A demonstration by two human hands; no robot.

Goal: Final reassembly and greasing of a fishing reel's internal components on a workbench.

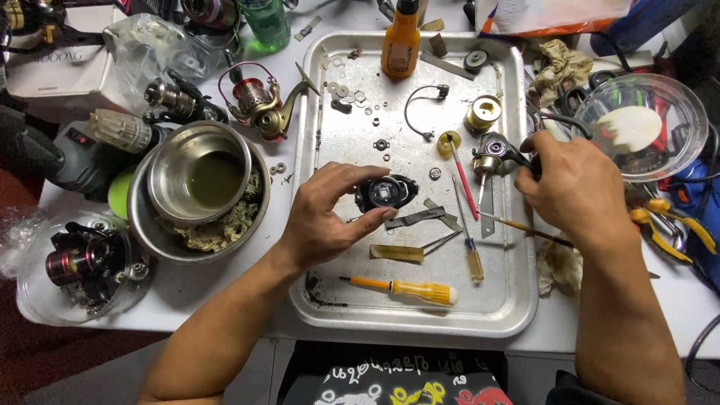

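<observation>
My left hand (328,217) curls around a small black reel part (385,192) on the metal tray (495,315), thumb and fingers touching its left side. My right hand (576,187) grips a dark fishing reel body (495,152) with a brass-coloured end at the tray's right side. Between the hands lie a red-handled tool (463,177), a thin brush (517,227) and flat metal strips. A yellow-handled screwdriver (416,289) rests near the tray's front edge.
Two nested steel bowls (196,191) stand left of the tray, with a spinning reel (259,101) behind them. An orange bottle (400,41) stands at the tray's back. A clear plastic bowl (645,124) and yellow pliers (671,229) sit right. Small washers dot the tray.
</observation>
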